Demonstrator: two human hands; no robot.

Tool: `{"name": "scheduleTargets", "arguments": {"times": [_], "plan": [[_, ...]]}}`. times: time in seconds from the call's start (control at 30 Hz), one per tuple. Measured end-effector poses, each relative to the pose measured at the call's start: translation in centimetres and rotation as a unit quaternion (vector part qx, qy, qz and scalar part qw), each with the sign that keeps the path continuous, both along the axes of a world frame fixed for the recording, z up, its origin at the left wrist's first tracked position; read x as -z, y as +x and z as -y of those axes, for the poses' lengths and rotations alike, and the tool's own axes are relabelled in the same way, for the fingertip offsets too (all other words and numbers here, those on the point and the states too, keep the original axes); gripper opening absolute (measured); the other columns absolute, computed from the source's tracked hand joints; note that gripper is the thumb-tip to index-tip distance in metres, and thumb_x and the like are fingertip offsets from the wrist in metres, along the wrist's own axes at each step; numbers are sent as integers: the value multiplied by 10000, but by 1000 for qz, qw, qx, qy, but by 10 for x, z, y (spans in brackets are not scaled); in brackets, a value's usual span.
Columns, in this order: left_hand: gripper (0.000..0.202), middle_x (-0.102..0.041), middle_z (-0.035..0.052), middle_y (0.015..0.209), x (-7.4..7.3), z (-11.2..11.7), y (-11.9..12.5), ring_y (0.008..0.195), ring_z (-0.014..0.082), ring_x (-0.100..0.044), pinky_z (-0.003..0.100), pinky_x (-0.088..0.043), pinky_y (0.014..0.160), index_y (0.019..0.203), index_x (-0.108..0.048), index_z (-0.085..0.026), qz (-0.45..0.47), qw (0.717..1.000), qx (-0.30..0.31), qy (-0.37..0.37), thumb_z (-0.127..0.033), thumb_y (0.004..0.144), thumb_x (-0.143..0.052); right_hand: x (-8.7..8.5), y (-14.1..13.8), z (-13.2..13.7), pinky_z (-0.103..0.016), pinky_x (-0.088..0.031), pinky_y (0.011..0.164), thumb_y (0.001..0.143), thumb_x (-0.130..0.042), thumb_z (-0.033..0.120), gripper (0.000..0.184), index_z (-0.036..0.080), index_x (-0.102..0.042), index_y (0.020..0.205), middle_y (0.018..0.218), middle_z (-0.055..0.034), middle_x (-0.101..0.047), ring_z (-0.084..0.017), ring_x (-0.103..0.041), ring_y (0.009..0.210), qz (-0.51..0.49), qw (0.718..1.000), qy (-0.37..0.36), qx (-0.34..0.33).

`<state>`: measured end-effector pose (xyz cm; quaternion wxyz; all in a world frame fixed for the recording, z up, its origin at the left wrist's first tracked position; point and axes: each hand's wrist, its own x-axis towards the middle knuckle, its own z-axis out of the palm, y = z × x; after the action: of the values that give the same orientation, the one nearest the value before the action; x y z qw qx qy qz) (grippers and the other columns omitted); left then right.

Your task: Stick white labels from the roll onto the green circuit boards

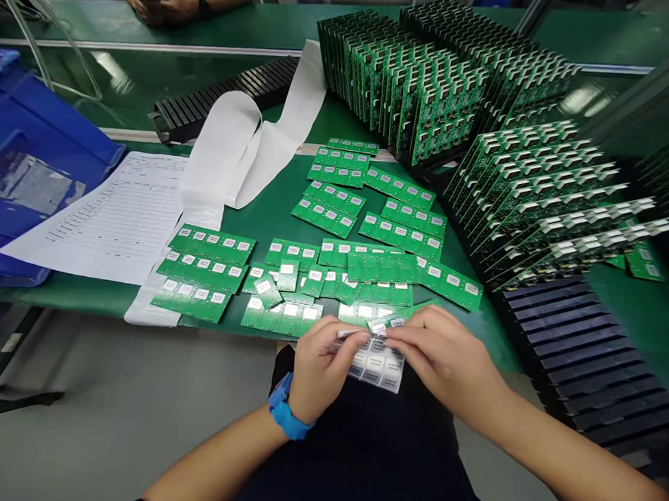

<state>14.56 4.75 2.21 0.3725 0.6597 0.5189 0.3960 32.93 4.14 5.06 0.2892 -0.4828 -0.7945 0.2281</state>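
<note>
Close to my lap, just in front of the bench edge, a small sheet of printed white labels [376, 366] is held up in both hands. My left hand [328, 360], with a blue wrist strap [288, 410], is closed on the sheet's left side, thumb on top. The fingers of my right hand [441, 355] pinch together at the upper right edge; whether they grip the sheet itself or a single label is hidden. Right behind the hands lie several green circuit boards [282, 317] with white labels on them. Two small single board pieces [267, 290] rest on top of others.
Upright circuit boards [401, 88] fill black racks at the back and right. A black slotted rack [606, 350] lies at the right. Label backing strip [216, 145], printed paper [126, 215] and blue bins [28, 164] are at left. Across the bench, a person's hands [162, 4] hold a phone.
</note>
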Motion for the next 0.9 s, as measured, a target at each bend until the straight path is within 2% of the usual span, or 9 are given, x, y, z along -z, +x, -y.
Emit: {"name": "scheduleTargets", "arguments": {"times": [0.1,0.2,0.3,0.37,0.43,0.57,0.67,0.77,0.9], "plan": [[307,-412,-31,549,1,0,1,530,104,-416,233,-332,500,557,-527,-163,-28,998,-38,-41,-293,833,-561,0,3,1,-318,-459,700,827,-530,143,179,207,-632,959,750,-31,-598,-158,-526,751,-13,999,23,-29],[322,-402,-30,561,1,0,-3,532,102,-418,232,-334,495,565,-519,-161,-41,996,-27,-69,-319,846,-542,-8,19,-15,-294,-453,697,851,-507,213,133,210,-640,864,785,-30,-608,-148,-548,763,-34,998,-53,-12],[270,-498,-11,617,-1,-2,-5,580,106,-490,227,-385,533,642,-597,-160,-50,993,76,-72,-308,858,-533,-12,43,-40,-294,-438,715,846,-500,296,170,200,-622,778,809,-31,-609,-157,-560,783,32,980,-195,4],[207,-623,12,757,-3,-3,-3,720,132,-556,242,-440,655,701,-640,-174,-60,980,183,-39,-303,844,-565,-9,55,-53,-298,-425,718,837,-491,307,183,194,-609,754,804,-28,-598,-164,-552,781,105,956,-271,-28],[175,-681,14,976,-4,-5,2,927,173,-564,287,-437,830,729,-658,-189,-80,959,271,11,-318,827,-591,-4,58,-60,-297,-412,715,838,-469,293,191,189,-594,738,794,-28,-584,-167,-540,776,154,940,-298,-58],[244,-641,-4,1159,-2,-8,14,1134,211,-499,348,-388,963,704,-652,-190,-150,926,341,65,-385,826,-572,3,51,-61,-288,-397,704,849,-435,258,197,184,-571,727,779,-34,-570,-170,-522,777,192,937,-282,-71],[269,-632,5,1175,2,-10,19,1154,221,-494,371,-396,961,715,-648,-187,-186,916,348,73,-410,832,-553,6,46,-57,-282,-395,692,846,-435,230,185,183,-570,729,780,-40,-570,-170,-520,766,209,940,-261,-70],[280,-631,4,1176,4,-11,20,1151,217,-498,374,-395,963,736,-645,-186,-194,914,350,62,-417,846,-531,8,44,-50,-301,-394,708,830,-468,214,153,176,-561,715,770,-52,-558,-186,-515,765,249,946,-197,-63],[261,-633,-7,1172,2,-15,19,1146,199,-498,354,-380,978,782,-641,-183,-182,917,354,37,-411,848,-533,6,50,-45,-363,-385,782,816,-486,210,143,159,-560,927,858,-81,-561,-235,-509,859,274,955,-113,-4]]}}
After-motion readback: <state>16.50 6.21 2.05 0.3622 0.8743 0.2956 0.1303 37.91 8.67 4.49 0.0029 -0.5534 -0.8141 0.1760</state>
